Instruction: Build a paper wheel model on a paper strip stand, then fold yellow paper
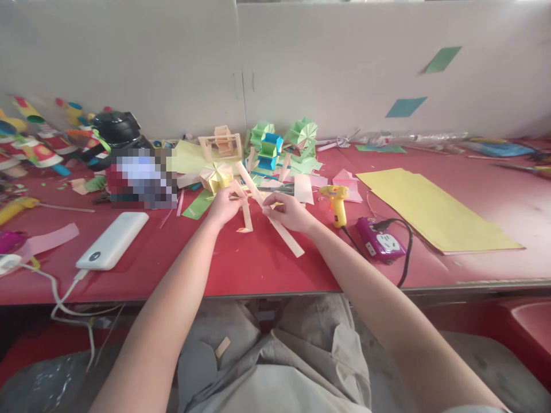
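Note:
My left hand is closed on a narrow peach paper strip, which hangs down with a small fold at its lower end. In a pinch, my right hand grips a longer pale peach paper strip that runs slantwise over the red table. Just behind my hands sits a yellow and peach folded paper wheel. Farther back stand a peach paper frame, a blue and green paper wheel and a green paper wheel.
To the right are a yellow glue gun, a purple power socket with a black cord, and yellow paper sheets. A white power bank with cables lies left. Paper-cup crafts crowd the far left.

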`<state>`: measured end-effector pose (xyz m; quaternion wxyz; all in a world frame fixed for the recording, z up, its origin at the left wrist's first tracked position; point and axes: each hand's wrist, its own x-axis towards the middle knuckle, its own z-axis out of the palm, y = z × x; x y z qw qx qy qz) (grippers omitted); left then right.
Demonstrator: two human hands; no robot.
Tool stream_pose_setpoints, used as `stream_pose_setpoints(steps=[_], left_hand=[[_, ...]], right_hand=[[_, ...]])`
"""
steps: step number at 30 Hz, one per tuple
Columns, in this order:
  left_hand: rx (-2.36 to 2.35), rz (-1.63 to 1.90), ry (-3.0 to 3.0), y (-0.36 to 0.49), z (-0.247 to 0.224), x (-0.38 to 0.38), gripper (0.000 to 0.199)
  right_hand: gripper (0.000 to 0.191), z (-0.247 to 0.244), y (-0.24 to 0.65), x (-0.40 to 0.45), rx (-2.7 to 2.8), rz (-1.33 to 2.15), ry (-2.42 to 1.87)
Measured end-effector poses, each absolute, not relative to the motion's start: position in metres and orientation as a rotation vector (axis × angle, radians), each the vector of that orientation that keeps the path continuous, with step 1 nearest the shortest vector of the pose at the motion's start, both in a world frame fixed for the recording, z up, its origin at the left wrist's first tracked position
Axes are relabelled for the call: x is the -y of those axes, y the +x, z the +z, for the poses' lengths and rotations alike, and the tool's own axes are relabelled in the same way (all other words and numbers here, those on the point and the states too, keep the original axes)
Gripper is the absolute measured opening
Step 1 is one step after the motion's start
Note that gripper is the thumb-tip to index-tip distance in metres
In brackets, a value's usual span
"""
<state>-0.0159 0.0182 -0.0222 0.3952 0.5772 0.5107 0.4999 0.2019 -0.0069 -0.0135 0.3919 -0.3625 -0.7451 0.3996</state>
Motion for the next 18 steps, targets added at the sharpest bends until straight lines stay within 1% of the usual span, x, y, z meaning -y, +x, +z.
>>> stream_pose_setpoints(steps=[2,3,6,10,18], left_hand=[[-1.288,1.223,1.542,-0.014,-0.022,-0.017,0.010],[-1.282,1.209,1.572,-0.013,-0.021,-0.016,0.012],[-1.248,1.209,1.604,-0.012,-0.021,-0.018,0.023],[-1.222,1.229,1.496,-0.009,-0.019,-0.018,0.029],[-1.158,1.271,1.408,-0.007,-0.010,-0.013,0.030]], right_hand=[[0.016,-0.013,0.201,0.008,1.875,1.043,-0.908],[0.017,-0.012,0.202,0.009,1.869,1.066,-0.900],[0.019,-0.009,0.203,0.010,1.857,1.152,-0.888],[0.027,-0.008,0.205,0.011,1.896,1.177,-0.844],[0.043,-0.010,0.207,0.009,2.004,1.117,-0.727]])
